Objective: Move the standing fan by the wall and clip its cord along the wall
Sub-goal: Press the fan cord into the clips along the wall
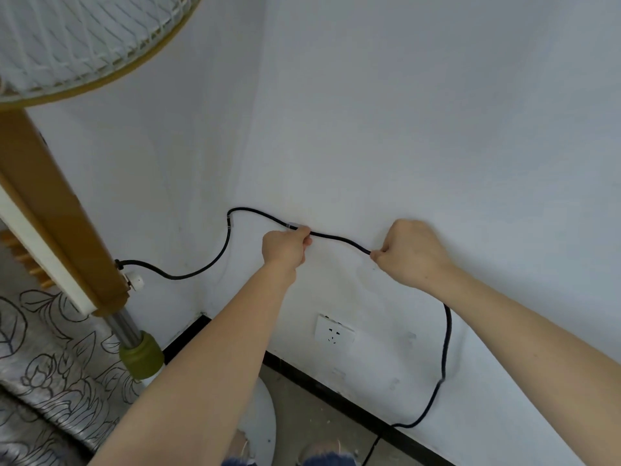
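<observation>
Half done, at a guess. Has the fan standing close to the wall at nine o'clock, near the corner. Has the cord caught in small corner clips at ten o'clock of the hands. Pinching the cord at centre with the left hand, right against another clip; gripping it toward three o'clock with the right hand, fingers curled tight round it. Left to fasten, most likely: the long slack drooping to the floor at five o'clock, beyond the socket.
</observation>
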The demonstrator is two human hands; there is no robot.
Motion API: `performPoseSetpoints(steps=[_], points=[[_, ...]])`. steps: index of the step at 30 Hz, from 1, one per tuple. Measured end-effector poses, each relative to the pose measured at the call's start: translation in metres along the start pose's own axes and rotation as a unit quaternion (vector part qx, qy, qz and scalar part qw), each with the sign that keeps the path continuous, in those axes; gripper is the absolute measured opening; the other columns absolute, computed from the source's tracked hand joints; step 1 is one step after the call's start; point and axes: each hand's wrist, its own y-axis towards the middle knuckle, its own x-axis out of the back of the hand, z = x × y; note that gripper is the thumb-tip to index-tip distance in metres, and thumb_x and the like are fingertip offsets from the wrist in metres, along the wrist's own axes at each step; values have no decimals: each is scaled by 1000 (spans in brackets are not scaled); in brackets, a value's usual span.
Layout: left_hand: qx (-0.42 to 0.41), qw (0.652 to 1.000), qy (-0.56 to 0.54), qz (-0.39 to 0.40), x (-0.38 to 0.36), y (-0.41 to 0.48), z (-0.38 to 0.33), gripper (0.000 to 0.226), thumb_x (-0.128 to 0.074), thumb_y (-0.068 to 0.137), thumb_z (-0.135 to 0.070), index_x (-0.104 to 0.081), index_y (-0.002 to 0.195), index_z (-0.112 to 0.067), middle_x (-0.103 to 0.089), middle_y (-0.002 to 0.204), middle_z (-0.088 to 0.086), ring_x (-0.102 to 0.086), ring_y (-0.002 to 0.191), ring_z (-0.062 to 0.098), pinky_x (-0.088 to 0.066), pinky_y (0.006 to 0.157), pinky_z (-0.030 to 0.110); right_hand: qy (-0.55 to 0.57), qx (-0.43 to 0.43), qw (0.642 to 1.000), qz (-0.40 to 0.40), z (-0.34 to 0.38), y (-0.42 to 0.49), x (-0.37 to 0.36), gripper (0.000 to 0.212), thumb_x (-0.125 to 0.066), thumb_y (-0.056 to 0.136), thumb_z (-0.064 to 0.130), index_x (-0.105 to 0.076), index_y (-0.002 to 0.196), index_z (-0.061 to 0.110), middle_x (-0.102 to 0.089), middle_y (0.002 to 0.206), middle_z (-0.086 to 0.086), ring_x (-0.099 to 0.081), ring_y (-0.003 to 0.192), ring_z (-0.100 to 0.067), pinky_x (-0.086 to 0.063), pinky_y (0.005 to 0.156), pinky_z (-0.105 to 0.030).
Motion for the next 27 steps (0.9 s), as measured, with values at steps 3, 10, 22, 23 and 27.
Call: performPoseSetpoints(steps=[3, 10, 22, 23, 27], points=[[17, 1000, -12, 11, -3, -7, 1, 20, -65, 84, -13, -60, 66, -7, -61, 67, 5, -45, 50, 14, -40, 52, 24, -14, -17, 1000, -1, 2, 1, -3, 38, -62, 72, 11, -35, 45, 9, -33, 42, -5, -35, 42, -23, -32, 44, -28], [46, 990, 32, 133, -27, -37, 6, 16, -72, 82, -19, -61, 73, -11, -61, 67, 0, -47, 52, 8, -41, 49, 20, -19, -22, 1000, -10, 2, 1, -7, 38, -60, 72, 11, -33, 46, 10, -32, 43, -5, -33, 43, -23, -24, 39, -26], [-13, 996, 51, 65, -43, -40, 13, 26, -63, 84, -15, -57, 59, -13, -59, 67, 4, -48, 60, 19, -36, 56, 23, 187, -121, 971, 88, -33, -27, 25, 29, -62, 80, 17, -66, 59, -3, -56, 37, 2, -44, 29, -12, -38, 36, -16], [-17, 996, 55, 62, -44, -40, 14, 26, -63, 84, -15, -57, 58, -13, -59, 69, 5, -49, 63, 20, -37, 58, 24, 190, -125, 970, 88, -37, -30, 27, 30, -62, 80, 18, -64, 57, -1, -53, 35, 3, -42, 27, -12, -37, 35, -15], [-31, 995, 66, 61, -44, -40, 17, 29, -63, 85, -18, -56, 58, -12, -58, 68, 5, -49, 65, 21, -38, 65, 27, 104, -87, 990, 34, -38, -36, 23, 45, -62, 80, 17, -40, 44, 3, -29, 43, -4, -25, 40, -20, -23, 46, -25]])
